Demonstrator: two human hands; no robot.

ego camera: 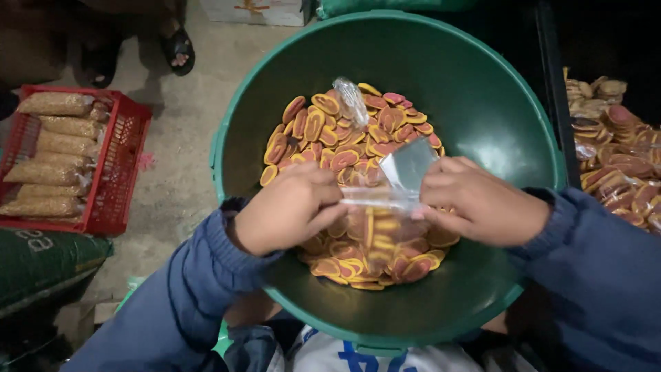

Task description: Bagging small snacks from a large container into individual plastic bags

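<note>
The clear plastic bag hangs over the near half of the green tub of crackers, stretched left-right between left hand and right hand, both pinched on its mouth.

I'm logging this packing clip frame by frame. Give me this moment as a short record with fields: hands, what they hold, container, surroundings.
left hand: left hand grips one end of a clear plastic bag
right hand: right hand grips the bag's other end
bag: part filled with crackers, held over the basin
container: green round basin holding orange and red oval crackers
left side: red crate with filled packets on the floor
right side: bagged crackers piled up
top left: another person's sandalled foot
</note>
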